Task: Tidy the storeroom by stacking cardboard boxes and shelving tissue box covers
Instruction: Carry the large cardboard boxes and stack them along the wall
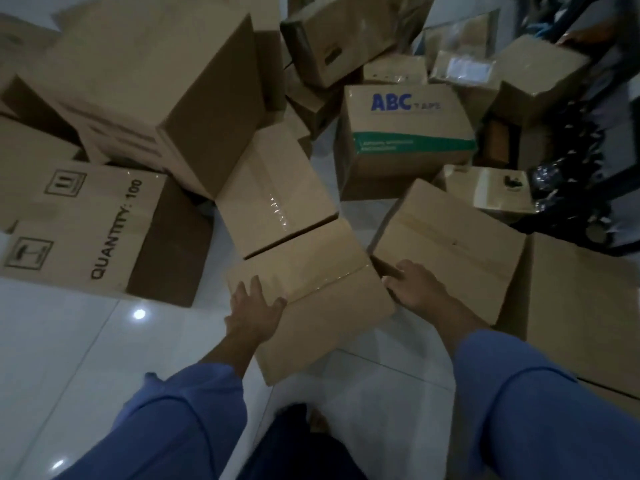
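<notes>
A small taped cardboard box (318, 299) sits on the white tile floor right in front of me. My left hand (256, 310) lies on its left top corner, fingers spread and the thumb over the top edge. My right hand (412, 285) holds its right side, fingers wrapped round the edge. Behind it a second taped box (273, 192) leans tilted against a tall stack of boxes (149, 81). No tissue box covers can be made out.
A box marked QUANTITY: 100 (86, 230) lies at the left. An ABC TAPE box (405, 133) stands behind, another plain box (450, 244) at the right, a large carton (585, 313) beside it. Dark patterned cloth (568, 174) and more boxes crowd the back right. My foot (317, 424) stands on the floor (69, 341).
</notes>
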